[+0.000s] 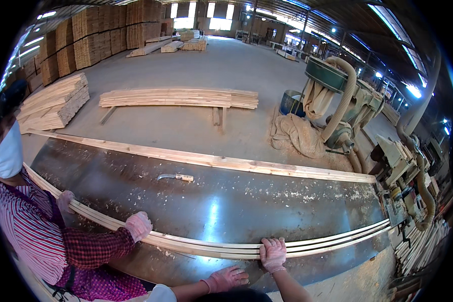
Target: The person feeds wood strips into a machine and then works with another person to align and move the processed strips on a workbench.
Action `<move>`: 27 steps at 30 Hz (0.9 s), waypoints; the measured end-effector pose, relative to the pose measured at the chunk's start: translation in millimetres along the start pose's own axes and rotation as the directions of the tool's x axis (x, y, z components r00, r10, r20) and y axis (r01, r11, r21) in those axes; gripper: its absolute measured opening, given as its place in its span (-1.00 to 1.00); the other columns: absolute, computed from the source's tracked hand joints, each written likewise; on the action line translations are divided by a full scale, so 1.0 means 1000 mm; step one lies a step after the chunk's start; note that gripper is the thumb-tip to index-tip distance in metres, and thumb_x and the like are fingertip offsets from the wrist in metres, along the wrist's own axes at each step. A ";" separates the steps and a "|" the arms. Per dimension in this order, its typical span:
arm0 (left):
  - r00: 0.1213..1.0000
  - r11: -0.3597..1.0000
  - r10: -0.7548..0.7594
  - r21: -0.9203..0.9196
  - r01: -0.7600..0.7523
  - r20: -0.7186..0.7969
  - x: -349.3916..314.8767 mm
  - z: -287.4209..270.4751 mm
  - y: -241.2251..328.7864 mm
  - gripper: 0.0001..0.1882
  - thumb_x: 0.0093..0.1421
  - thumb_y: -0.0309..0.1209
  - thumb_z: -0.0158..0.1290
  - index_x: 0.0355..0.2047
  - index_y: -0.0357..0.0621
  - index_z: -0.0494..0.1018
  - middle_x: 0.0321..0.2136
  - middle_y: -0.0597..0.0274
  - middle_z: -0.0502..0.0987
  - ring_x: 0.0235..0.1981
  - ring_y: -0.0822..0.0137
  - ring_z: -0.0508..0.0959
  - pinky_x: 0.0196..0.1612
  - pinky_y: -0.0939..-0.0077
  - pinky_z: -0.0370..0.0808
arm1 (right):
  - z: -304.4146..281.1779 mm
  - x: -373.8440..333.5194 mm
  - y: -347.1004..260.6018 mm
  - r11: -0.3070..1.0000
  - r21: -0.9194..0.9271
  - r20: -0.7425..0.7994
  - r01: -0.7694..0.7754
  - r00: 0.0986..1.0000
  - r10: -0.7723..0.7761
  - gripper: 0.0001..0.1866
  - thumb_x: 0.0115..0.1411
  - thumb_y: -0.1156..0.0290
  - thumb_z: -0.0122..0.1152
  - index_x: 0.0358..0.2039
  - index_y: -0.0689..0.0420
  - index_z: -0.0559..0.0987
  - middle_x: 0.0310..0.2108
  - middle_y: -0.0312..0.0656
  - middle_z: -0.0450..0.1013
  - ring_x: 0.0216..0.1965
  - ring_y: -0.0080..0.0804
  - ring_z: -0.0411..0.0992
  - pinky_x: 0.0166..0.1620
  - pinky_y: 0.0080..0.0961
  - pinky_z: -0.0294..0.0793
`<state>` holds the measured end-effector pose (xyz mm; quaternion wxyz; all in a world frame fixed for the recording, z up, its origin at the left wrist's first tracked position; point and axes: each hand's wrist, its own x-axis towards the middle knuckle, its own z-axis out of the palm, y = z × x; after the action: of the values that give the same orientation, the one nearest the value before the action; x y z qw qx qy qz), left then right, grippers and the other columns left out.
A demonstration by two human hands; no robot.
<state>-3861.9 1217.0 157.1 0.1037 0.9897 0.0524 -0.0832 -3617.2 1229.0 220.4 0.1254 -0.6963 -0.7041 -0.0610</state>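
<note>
Several long, thin wooden strips (206,248) run side by side along the near part of a dark metal table (186,201), their right ends reaching the machine. My right hand (273,255), in a pale pinkish glove, is closed over the strips, fingers curled across their far edge. Lower and to the left, my left hand (227,279), gloved alike, rests at the table's near side with fingers stretched out and nothing in them. It is apart from the strips. Farther left, a co-worker's gloved hand (138,225) grips the same strips, and their other hand (65,201) is on them too.
A long wooden board (221,162) lies along the table's far edge. A curved blade with a wooden handle (176,177) and shavings lie mid-table. The machine (397,201) stands at the right, a dust collector (327,75) behind. Stacked boards (178,96) stand beyond.
</note>
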 end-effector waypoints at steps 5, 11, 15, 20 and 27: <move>1.000 0.999 -0.015 -0.041 0.014 -0.015 -0.007 -0.014 0.002 -0.44 0.36 -0.30 -0.25 0.38 0.23 0.20 0.42 0.24 0.18 0.43 0.16 0.18 0.51 0.08 -0.04 | 0.004 0.000 0.002 1.000 0.025 -0.006 0.010 1.000 -0.009 -0.70 0.22 0.18 0.04 -0.13 0.02 0.57 -0.15 -0.18 0.57 0.00 -0.19 0.46 0.30 -0.09 0.14; 0.999 0.994 -0.009 -0.110 0.004 -0.039 0.000 0.007 -0.004 -0.43 0.35 -0.30 -0.24 0.39 0.21 0.19 0.44 0.22 0.15 0.45 0.15 0.15 0.51 0.06 -0.07 | 0.008 -0.001 0.002 0.998 0.059 -0.006 -0.032 0.999 0.032 -0.69 0.23 0.17 0.05 -0.10 0.01 0.57 -0.10 -0.18 0.56 0.05 -0.17 0.44 0.34 -0.03 0.09; 0.999 0.990 0.020 -0.141 -0.024 -0.033 0.001 0.010 -0.002 -0.43 0.38 -0.32 -0.29 0.41 0.26 0.15 0.46 0.23 0.09 0.48 0.17 0.08 0.52 0.05 -0.14 | 0.013 -0.008 0.005 0.998 0.042 0.011 -0.041 0.999 0.041 -0.66 0.23 0.15 0.05 -0.06 0.01 0.57 -0.05 -0.18 0.56 0.10 -0.18 0.42 0.40 -0.02 0.02; 0.985 0.989 0.016 -0.144 -0.041 -0.174 -0.002 0.017 -0.003 -0.42 0.31 -0.33 -0.19 0.37 0.15 0.21 0.40 0.16 0.21 0.41 0.11 0.20 0.48 0.02 -0.02 | 0.007 0.001 -0.001 0.998 0.055 0.015 -0.024 1.000 0.024 -0.67 0.22 0.19 0.07 -0.09 0.05 0.58 -0.08 -0.16 0.56 0.06 -0.12 0.43 0.36 -0.01 0.09; 0.999 0.997 -0.006 -0.074 0.010 0.052 0.002 -0.001 -0.002 -0.42 0.37 -0.36 -0.30 0.40 0.28 0.16 0.45 0.21 0.13 0.47 0.18 0.10 0.52 0.05 -0.12 | 0.008 -0.002 0.002 0.999 0.025 -0.041 -0.020 0.999 0.021 -0.69 0.20 0.17 0.07 -0.15 0.02 0.59 -0.16 -0.17 0.58 -0.01 -0.18 0.46 0.33 -0.04 0.11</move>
<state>-3859.7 1218.8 156.9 0.1415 0.9825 0.0569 -0.1072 -3615.9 1229.2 211.7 0.1492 -0.7004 -0.6949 -0.0652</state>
